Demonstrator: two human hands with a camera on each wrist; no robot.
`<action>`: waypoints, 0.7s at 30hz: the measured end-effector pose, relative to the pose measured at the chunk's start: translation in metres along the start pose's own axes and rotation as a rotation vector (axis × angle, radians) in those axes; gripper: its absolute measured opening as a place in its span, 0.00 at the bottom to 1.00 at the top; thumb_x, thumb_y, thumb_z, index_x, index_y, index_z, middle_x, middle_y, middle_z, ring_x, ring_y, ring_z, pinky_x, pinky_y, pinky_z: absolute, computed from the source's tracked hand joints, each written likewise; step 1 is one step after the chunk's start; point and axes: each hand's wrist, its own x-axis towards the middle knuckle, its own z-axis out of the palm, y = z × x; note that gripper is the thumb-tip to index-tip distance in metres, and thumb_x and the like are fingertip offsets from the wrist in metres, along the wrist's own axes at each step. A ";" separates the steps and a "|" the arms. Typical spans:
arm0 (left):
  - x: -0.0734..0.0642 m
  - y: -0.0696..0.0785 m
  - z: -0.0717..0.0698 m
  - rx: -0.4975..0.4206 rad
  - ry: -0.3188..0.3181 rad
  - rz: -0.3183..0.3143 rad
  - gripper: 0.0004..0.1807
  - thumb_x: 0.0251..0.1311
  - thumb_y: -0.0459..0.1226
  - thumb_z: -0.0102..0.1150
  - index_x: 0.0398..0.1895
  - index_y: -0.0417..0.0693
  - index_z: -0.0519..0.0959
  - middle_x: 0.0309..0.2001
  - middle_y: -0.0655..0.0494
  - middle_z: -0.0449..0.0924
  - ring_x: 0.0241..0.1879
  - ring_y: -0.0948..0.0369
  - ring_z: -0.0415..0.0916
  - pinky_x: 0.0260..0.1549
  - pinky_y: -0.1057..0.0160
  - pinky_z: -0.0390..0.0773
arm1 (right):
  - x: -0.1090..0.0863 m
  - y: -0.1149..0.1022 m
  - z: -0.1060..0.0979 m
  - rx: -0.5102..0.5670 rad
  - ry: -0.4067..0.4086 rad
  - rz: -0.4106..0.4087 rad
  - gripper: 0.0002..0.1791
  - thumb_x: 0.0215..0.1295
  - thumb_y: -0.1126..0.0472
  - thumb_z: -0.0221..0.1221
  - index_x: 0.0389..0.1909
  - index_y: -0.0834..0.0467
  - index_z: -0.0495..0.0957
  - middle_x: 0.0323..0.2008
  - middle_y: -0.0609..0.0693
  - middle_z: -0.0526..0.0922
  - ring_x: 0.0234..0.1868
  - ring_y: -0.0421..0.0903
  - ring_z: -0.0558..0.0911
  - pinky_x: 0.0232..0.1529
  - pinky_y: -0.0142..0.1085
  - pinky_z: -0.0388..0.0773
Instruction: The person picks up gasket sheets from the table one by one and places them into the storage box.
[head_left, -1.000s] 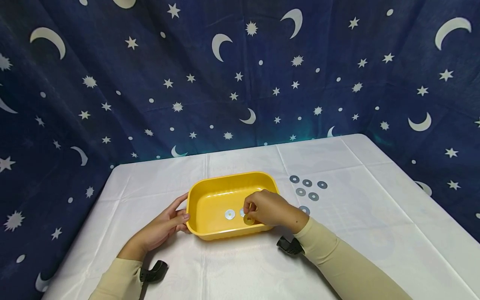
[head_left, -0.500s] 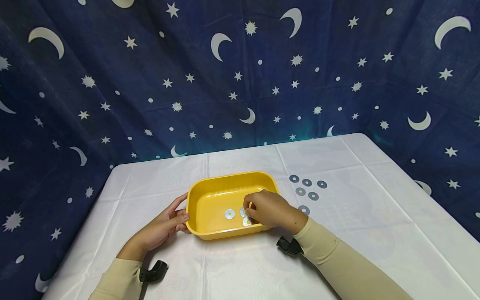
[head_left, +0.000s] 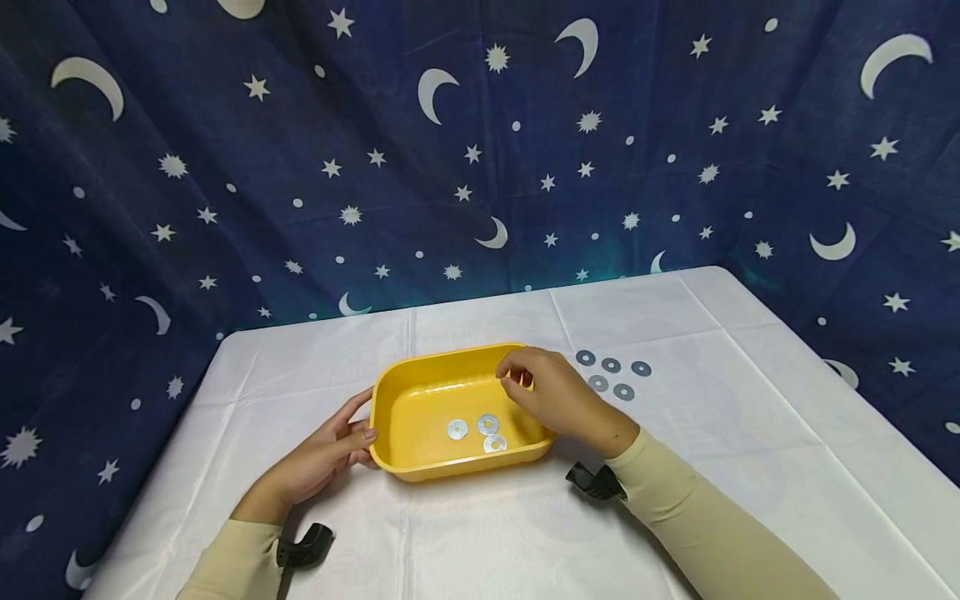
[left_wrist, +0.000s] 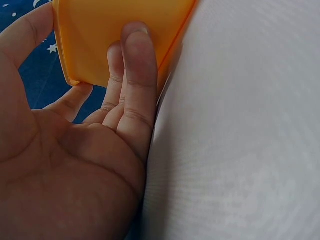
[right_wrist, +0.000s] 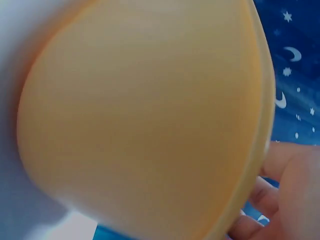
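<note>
Tray [head_left: 420, 404] gripped by left hand [head_left: 322, 454], overhung by loose-fingered right hand [head_left: 558, 396]; white cloth [head_left: 465, 537] spread beneath it, starry curtain [head_left: 390, 117] hung behind.

Left grip [head_left: 322, 457] lies splayed, right grip [head_left: 558, 395] loosely curled.

Soft light fills the head view, glinting inside the yellow tray [head_left: 420, 408]; the right wrist view is hazy, blurred.
</note>
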 end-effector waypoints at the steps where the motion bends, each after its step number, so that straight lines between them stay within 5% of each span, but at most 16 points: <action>1: 0.000 -0.001 0.000 0.001 -0.002 0.001 0.36 0.66 0.41 0.48 0.71 0.70 0.41 0.58 0.40 0.63 0.44 0.55 0.76 0.47 0.61 0.78 | 0.001 0.002 -0.002 0.007 0.019 0.010 0.05 0.60 0.60 0.57 0.35 0.53 0.79 0.26 0.42 0.74 0.30 0.42 0.73 0.31 0.30 0.73; 6: 0.000 -0.002 -0.001 -0.004 -0.013 0.009 0.36 0.66 0.41 0.47 0.71 0.69 0.41 0.58 0.39 0.63 0.45 0.55 0.75 0.47 0.61 0.78 | 0.003 0.016 -0.011 0.020 0.063 0.064 0.07 0.60 0.61 0.56 0.38 0.55 0.79 0.25 0.45 0.73 0.28 0.42 0.71 0.28 0.30 0.73; 21: 0.000 -0.001 0.000 -0.004 0.001 -0.002 0.36 0.66 0.41 0.47 0.71 0.70 0.42 0.57 0.40 0.63 0.45 0.54 0.75 0.47 0.61 0.78 | 0.011 0.057 -0.026 -0.056 0.008 0.256 0.09 0.60 0.60 0.56 0.41 0.52 0.77 0.27 0.49 0.75 0.26 0.45 0.71 0.25 0.31 0.72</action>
